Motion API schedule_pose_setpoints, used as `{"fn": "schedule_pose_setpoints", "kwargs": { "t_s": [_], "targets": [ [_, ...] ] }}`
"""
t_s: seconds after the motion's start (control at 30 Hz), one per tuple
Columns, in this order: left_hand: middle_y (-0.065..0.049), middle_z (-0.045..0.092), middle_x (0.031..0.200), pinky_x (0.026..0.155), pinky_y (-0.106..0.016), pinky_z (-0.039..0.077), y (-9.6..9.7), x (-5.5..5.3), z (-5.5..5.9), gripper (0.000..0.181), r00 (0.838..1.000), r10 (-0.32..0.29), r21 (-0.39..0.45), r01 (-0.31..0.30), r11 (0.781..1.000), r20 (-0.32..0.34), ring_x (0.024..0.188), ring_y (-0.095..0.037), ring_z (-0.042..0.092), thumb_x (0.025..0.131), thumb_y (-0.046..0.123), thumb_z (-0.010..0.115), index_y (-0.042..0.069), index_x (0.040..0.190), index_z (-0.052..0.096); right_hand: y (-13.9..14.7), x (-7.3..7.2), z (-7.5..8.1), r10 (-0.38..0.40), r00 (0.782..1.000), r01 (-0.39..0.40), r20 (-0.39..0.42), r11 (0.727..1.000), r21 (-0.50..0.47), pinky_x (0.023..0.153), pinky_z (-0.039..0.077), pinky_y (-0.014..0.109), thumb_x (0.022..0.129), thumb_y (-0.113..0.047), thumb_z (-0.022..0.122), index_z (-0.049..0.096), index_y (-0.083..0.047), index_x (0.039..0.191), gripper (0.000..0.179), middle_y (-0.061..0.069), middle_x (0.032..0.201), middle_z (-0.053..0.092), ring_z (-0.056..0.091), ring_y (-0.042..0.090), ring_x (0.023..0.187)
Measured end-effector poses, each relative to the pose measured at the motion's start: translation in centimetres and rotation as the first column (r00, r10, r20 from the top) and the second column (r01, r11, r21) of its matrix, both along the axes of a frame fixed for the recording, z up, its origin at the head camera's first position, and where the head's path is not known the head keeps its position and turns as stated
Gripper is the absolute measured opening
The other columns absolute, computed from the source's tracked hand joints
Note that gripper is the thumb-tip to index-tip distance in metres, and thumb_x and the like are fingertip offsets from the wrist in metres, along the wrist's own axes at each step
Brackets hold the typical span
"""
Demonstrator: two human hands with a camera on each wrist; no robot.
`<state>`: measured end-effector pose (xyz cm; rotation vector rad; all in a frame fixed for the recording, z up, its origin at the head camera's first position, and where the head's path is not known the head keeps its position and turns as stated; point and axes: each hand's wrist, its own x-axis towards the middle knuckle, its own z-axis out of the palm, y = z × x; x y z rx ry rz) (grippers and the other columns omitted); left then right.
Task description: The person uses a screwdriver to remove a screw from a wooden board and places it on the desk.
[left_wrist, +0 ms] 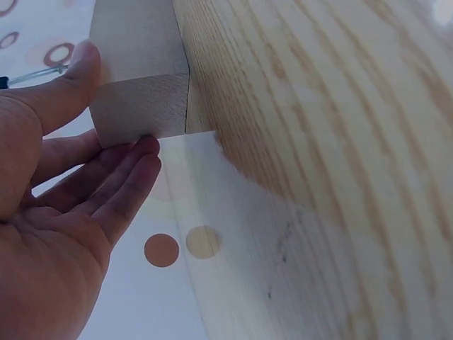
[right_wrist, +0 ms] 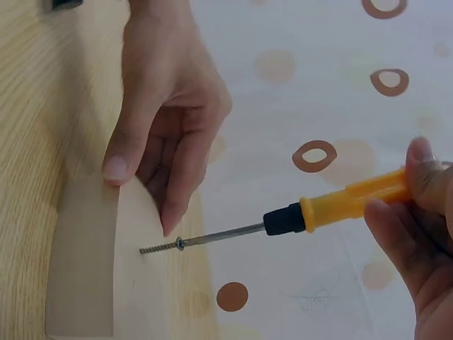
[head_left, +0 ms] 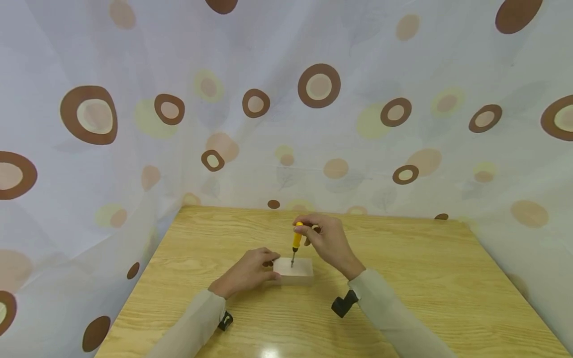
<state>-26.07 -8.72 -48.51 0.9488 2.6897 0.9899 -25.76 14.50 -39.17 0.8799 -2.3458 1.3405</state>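
Note:
A pale wooden block (head_left: 303,267) lies on the table, and my left hand (head_left: 248,270) grips its left end between thumb and fingers. From the left wrist view, the thumb presses one side of the block (left_wrist: 138,42) while the fingertips touch the opposite side and end. My right hand (head_left: 329,242) pinches the yellow handle of a screwdriver (head_left: 297,240) between thumb and fingertips, high above the block. The screwdriver's tip meets the head of a threaded screw (right_wrist: 161,248), whose point is in the block's top face. Most of the screw's thread still shows above the wood.
The wood-grain table (head_left: 403,278) stretches out around the block on both sides. A white curtain (head_left: 286,124) with brown and tan ovals hangs behind and beside it. Black wrist devices sit by both sleeves, one of them a black camera mount (head_left: 344,303).

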Motion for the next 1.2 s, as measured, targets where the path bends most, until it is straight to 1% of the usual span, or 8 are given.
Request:
{"fn": "schedule_pose_setpoints", "kwargs": {
  "t_s": [0.13, 0.23, 0.33, 0.57, 0.8, 0.93, 1.07, 1.2],
  "targets": [
    [-0.003, 0.058, 0.123, 0.085, -0.024, 0.051, 0.1, 0.0, 0.0, 0.059, 1.0, 0.011, -0.016, -0.01, 1.0, 0.008, 0.104, -0.015, 0.06, 0.086, 0.041, 0.068, 0.005, 0.132, 0.057, 0.5, -0.3, 0.2, 0.109, 0.989, -0.107, 0.097, 0.994, -0.027, 0.058, 0.055, 0.036, 0.094, -0.023, 0.061, 0.07, -0.02, 0.1, 0.011, -0.001, 0.092, 0.067, 0.063, 0.017, 0.065],
    [-0.003, 0.057, 0.124, 0.086, -0.025, 0.05, 0.1, 0.0, 0.1, 0.06, 1.0, 0.012, -0.021, -0.012, 1.0, 0.013, 0.105, -0.016, 0.06, 0.087, 0.042, 0.067, 0.005, 0.133, 0.056, 0.6, -0.4, 0.2, 0.118, 0.98, -0.113, 0.158, 0.993, -0.04, 0.059, 0.056, 0.037, 0.095, -0.024, 0.061, 0.069, -0.018, 0.101, 0.012, 0.001, 0.093, 0.067, 0.062, 0.019, 0.07],
    [-0.003, 0.057, 0.123, 0.086, -0.026, 0.051, 0.1, 0.0, 0.1, 0.061, 1.0, 0.01, -0.019, -0.01, 1.0, 0.015, 0.105, -0.017, 0.06, 0.087, 0.044, 0.066, 0.005, 0.133, 0.055, 0.4, -0.3, 0.1, 0.047, 0.982, -0.042, 0.184, 0.999, -0.03, 0.059, 0.056, 0.032, 0.093, -0.032, 0.063, 0.068, -0.018, 0.101, 0.017, 0.0, 0.09, 0.066, 0.063, 0.017, 0.072],
    [-0.002, 0.058, 0.12, 0.086, -0.027, 0.051, 0.0, 0.0, -0.1, 0.065, 1.0, 0.003, -0.015, -0.003, 1.0, -0.008, 0.103, -0.016, 0.06, 0.086, 0.046, 0.064, 0.004, 0.134, 0.055, -0.2, 0.4, -0.1, -0.131, 0.98, 0.137, 0.147, 0.99, -0.036, 0.061, 0.056, 0.029, 0.083, -0.04, 0.074, 0.068, -0.024, 0.099, 0.023, -0.007, 0.084, 0.066, 0.065, 0.018, 0.069],
    [-0.002, 0.059, 0.123, 0.087, -0.027, 0.05, 0.0, 0.1, -0.3, 0.063, 1.0, 0.017, -0.011, -0.017, 1.0, 0.012, 0.104, -0.015, 0.059, 0.086, 0.044, 0.066, 0.006, 0.134, 0.054, -0.2, 1.0, -0.4, -0.21, 0.97, 0.217, 0.126, 0.975, -0.044, 0.055, 0.051, 0.03, 0.079, -0.045, 0.075, 0.067, -0.026, 0.084, 0.021, -0.01, 0.078, 0.066, 0.063, 0.013, 0.066],
    [-0.001, 0.059, 0.124, 0.087, -0.027, 0.05, 0.0, 0.2, -0.3, 0.062, 1.0, 0.016, -0.004, -0.016, 1.0, 0.019, 0.104, -0.015, 0.06, 0.086, 0.043, 0.067, 0.007, 0.134, 0.055, -0.3, 1.0, -0.3, -0.194, 0.979, 0.197, 0.069, 0.98, -0.033, 0.057, 0.051, 0.029, 0.083, -0.04, 0.074, 0.069, -0.025, 0.087, 0.016, -0.012, 0.08, 0.066, 0.063, 0.012, 0.069],
    [-0.001, 0.059, 0.123, 0.086, -0.026, 0.051, 0.0, 0.1, -0.2, 0.063, 1.0, 0.018, 0.001, -0.018, 1.0, 0.015, 0.104, -0.015, 0.06, 0.085, 0.047, 0.066, 0.007, 0.133, 0.056, -0.2, 0.8, 0.0, -0.123, 0.99, 0.124, 0.072, 0.992, 0.003, 0.066, 0.054, 0.03, 0.089, -0.033, 0.069, 0.071, -0.025, 0.097, 0.011, -0.012, 0.087, 0.068, 0.064, 0.008, 0.077],
    [-0.001, 0.06, 0.12, 0.086, -0.026, 0.051, -0.1, 0.1, -0.1, 0.064, 1.0, 0.02, -0.005, -0.02, 1.0, 0.01, 0.103, -0.015, 0.06, 0.085, 0.048, 0.065, 0.006, 0.133, 0.056, 0.3, 0.4, -0.1, -0.098, 0.99, 0.095, 0.097, 0.995, 0.039, 0.06, 0.047, 0.026, 0.092, -0.032, 0.064, 0.07, -0.03, 0.102, 0.012, -0.011, 0.092, 0.07, 0.056, 0.006, 0.066]
  ]
}}
